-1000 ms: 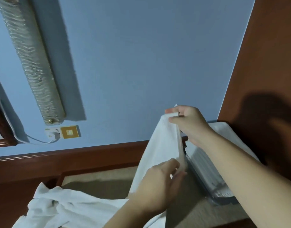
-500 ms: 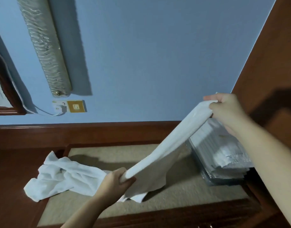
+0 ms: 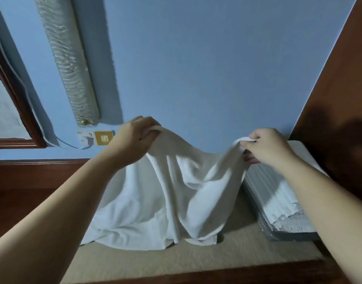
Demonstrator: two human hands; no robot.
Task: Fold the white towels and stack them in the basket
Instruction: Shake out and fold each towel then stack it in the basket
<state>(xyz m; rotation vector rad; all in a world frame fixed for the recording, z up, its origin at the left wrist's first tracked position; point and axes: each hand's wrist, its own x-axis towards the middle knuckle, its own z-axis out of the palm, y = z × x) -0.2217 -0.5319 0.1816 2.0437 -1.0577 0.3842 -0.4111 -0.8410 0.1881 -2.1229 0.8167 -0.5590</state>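
At the upper left of the frame a ribbed, shiny tube (image 3: 68,58) hangs on the blue wall (image 3: 206,64), with a gold switch plate (image 3: 103,137) just below it. Left of centre, the left hand (image 3: 133,140) curls its fingers round one top corner of the white towel (image 3: 172,197). The towel sags between both hands at centre frame, its lower edge resting on the beige carpet (image 3: 147,263). Right of centre, the right hand (image 3: 268,146) pinches the other top corner. At the lower right the basket (image 3: 278,232) sits on the carpet, holding folded white cloth.
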